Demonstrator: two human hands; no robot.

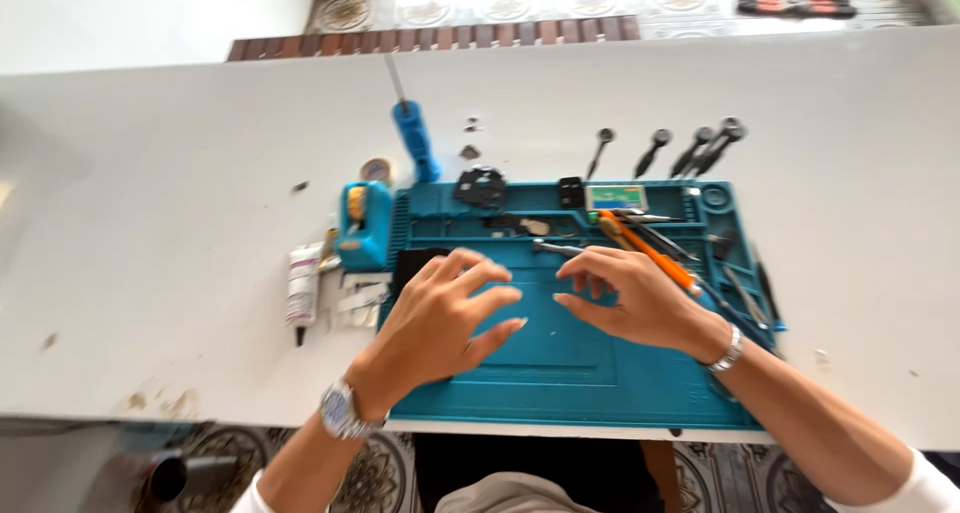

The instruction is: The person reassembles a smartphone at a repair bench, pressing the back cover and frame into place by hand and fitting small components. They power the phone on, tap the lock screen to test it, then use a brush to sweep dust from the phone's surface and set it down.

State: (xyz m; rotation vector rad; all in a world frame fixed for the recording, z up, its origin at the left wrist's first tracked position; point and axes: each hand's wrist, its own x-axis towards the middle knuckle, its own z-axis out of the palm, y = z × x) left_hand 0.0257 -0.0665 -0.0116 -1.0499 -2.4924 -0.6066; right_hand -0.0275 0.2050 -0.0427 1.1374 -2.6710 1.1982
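Both wrists come in from the bottom edge, each with a watch or bracelet. I see my left hand hovering over the blue work mat, its grip spread and empty, covering part of a black flat piece. Just beside it, my right hand rests fingers-down on the mat, grip loosely spread, pinching nothing. Behind it an orange-handled tool and tweezers crowd the mat's trays. Farther off, 4 dark screwdrivers and a blue-handled screwdriver lie on the white surface.

A teal silicone work mat lies flat on the white table, a black rectangular piece at its left edge
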